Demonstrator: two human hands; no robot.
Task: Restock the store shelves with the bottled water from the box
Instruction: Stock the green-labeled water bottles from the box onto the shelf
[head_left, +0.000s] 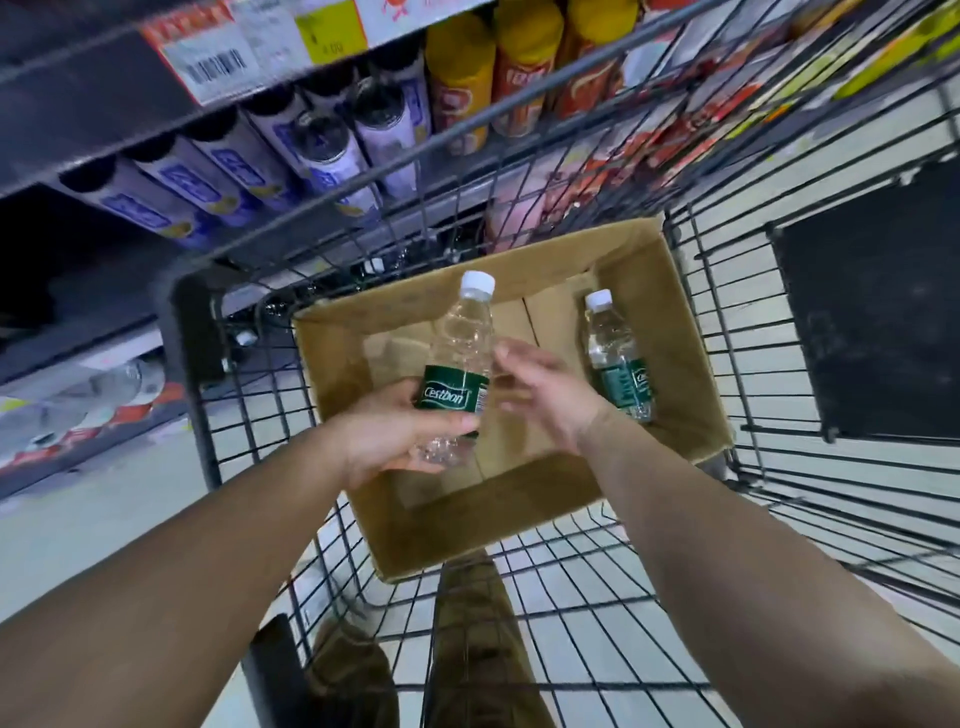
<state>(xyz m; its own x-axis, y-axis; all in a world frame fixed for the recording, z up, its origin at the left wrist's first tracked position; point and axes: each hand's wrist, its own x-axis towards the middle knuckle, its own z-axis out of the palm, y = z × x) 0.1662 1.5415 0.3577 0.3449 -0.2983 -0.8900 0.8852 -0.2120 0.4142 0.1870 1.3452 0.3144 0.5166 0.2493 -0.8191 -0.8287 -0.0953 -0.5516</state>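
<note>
Your forearms come in from the bottom corners, reaching out over the cart (831, 322), a black wire one that fills most of the view. Beside it on the left are the shelves (78, 156), the upper one lined with purple-labelled cans lying end-out and yellow and orange tubes next to them, price tags along the front edge. Lower down there's a row of clear bottles, blurry.

Sitting in the cart is the box (519, 514), open-topped brown cardboard, mostly bare inside. One bottle (618, 358) with a green label and white cap lies against its right wall.

Your left hand (384, 441) is wrapped around the lower half of a second bottle (460, 353), same green label, cap pointing away from you, held up above the box. Your right hand (545, 389) is just beside it with fingers loosely spread, holding nothing; can't tell if the fingertips touch the bottle.
</note>
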